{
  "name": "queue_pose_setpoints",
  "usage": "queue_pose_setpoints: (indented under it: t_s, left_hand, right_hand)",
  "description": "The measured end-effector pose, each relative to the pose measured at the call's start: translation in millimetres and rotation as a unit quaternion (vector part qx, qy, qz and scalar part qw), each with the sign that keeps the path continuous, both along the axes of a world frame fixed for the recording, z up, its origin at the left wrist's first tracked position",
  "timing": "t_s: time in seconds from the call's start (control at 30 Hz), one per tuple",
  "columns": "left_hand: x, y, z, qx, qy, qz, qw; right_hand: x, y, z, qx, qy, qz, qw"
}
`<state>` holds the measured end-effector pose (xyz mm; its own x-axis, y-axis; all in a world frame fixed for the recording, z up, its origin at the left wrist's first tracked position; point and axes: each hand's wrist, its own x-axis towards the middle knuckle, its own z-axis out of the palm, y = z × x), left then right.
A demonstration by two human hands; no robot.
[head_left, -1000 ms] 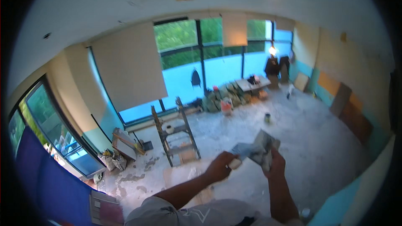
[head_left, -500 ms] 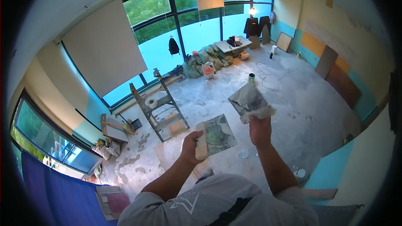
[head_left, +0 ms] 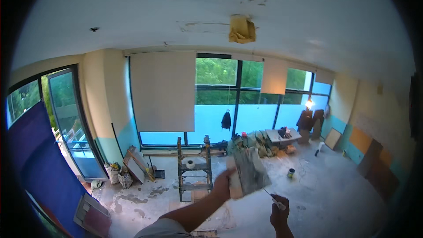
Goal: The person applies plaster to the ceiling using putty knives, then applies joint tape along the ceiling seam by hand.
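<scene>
My left hand (head_left: 224, 185) is closed around the pale strip along one side of a wide putty blade (head_left: 251, 172). Its flat rectangular face is tilted up and smeared grey. Lower and to the right, my right hand (head_left: 280, 213) grips the light handle of a putty knife (head_left: 278, 203). From that handle a thin dark line runs toward the blade's lower right corner; the knife's own blade seems edge-on. Whether the two tools touch, I cannot tell.
A stepladder (head_left: 195, 172) with a white roll on it stands ahead. Beyond are sacks (head_left: 260, 143) and a low table (head_left: 282, 135). A tin (head_left: 291, 173) sits on the floor at right. Boards lean at the left (head_left: 133, 163). Yellowish material (head_left: 242, 29) hangs from the patched ceiling.
My view has tilted up, so more ceiling shows. The left tool is more upright. The right hand has dropped and turned its knife from face-on to nearly edge-on.
</scene>
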<state>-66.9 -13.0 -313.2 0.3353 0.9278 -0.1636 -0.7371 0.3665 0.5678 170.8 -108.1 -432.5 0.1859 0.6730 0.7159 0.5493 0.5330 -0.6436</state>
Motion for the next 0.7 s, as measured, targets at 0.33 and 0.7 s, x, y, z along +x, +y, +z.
queue_pose_setpoints:
  t_s: [0.33,0.7]
  left_hand:
    - [-116,53,325,0.483,0.1,0.628,0.602]
    - [-81,6,486,0.423,0.183,0.799,0.387]
  right_hand:
    - [21,-40,-89,-0.076,0.011,-0.05,0.996]
    - [54,-76,-127,-0.113,0.08,-0.064,0.988]
